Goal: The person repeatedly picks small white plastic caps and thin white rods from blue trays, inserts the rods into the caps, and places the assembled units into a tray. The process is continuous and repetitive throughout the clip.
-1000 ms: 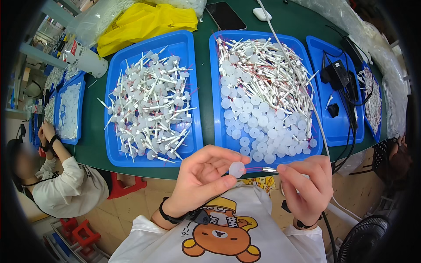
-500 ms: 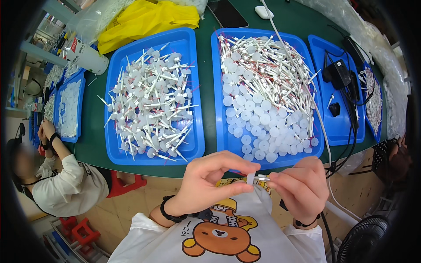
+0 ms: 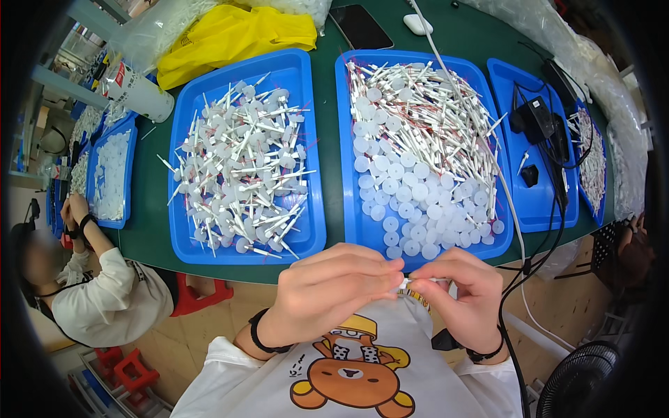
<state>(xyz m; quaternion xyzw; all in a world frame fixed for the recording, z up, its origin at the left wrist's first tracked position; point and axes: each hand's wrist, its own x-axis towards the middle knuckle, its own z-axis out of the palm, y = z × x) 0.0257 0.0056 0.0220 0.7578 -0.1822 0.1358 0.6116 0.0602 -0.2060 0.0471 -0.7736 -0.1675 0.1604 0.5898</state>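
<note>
My left hand (image 3: pixel 334 292) is closed, its fingers pressed together over the near edge of the right-hand tray. The frosted disc seen in it a moment ago is now hidden by the fingers. Against its fingertips, my right hand (image 3: pixel 463 296) pinches a thin white stick-like part (image 3: pixel 405 284) between thumb and forefinger. Beyond my hands lies a blue tray (image 3: pixel 354 209) with loose frosted discs (image 3: pixel 397 182) at its near end and white sticks with red wires (image 3: pixel 446 118) at its far end. Another blue tray (image 3: pixel 182 244) to the left holds sticks fitted with discs (image 3: pixel 244 164).
At right, a blue tray (image 3: pixel 550 216) holds a black power adapter (image 3: pixel 536 120) and cables. A white cable (image 3: pixel 512 195) crosses the right-hand stick tray. At the back lie a yellow bag (image 3: pixel 233 38), a phone (image 3: pixel 361 28) and a white case (image 3: pixel 418 25). A co-worker (image 3: pixel 104 292) sits at left.
My hands have closed in on each other. My left fingers have folded from an open-curved pinch over the disc, hiding it, and my right hand has shifted slightly left.
</note>
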